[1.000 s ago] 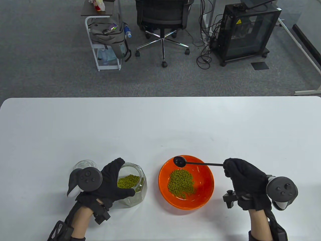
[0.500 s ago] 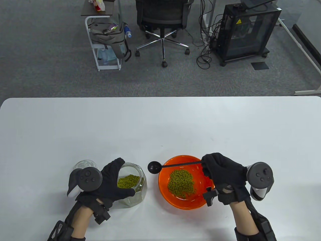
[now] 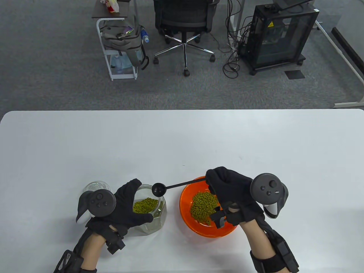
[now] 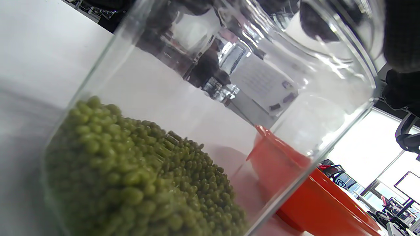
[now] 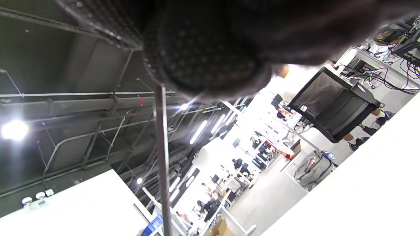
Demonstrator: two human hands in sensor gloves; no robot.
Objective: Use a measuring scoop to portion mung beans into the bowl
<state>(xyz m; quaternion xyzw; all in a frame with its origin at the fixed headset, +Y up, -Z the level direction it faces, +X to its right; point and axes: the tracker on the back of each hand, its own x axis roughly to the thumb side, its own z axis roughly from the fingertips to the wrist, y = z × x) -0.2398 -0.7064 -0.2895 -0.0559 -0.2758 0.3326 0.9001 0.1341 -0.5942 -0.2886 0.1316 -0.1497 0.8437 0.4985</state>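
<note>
A glass jar [image 3: 150, 210] part full of green mung beans [image 3: 145, 205] stands near the table's front edge; my left hand [image 3: 125, 204] grips its left side. In the left wrist view the jar [image 4: 210, 108] fills the frame, with beans [image 4: 137, 177] heaped at its bottom. My right hand [image 3: 227, 189] pinches the handle of a black measuring scoop [image 3: 159, 189], whose cup hovers over the jar's right rim. Right of the jar, the orange bowl [image 3: 187, 219] holds a pile of beans [image 3: 203, 206]. The scoop's thin handle [image 5: 161, 157] shows below my fingers [image 5: 210, 62] in the right wrist view.
A clear glass lid [image 3: 96, 186] lies on the table behind my left hand. The white table [image 3: 182, 142] stretches far and wide beyond the bowl. An office chair [image 3: 184, 20], a cart [image 3: 119, 42] and a black cabinet [image 3: 278, 34] stand on the floor past it.
My right hand has carried the scoop leftward, from over the bowl's far rim to the jar's mouth. The left hand and the jar have not moved.
</note>
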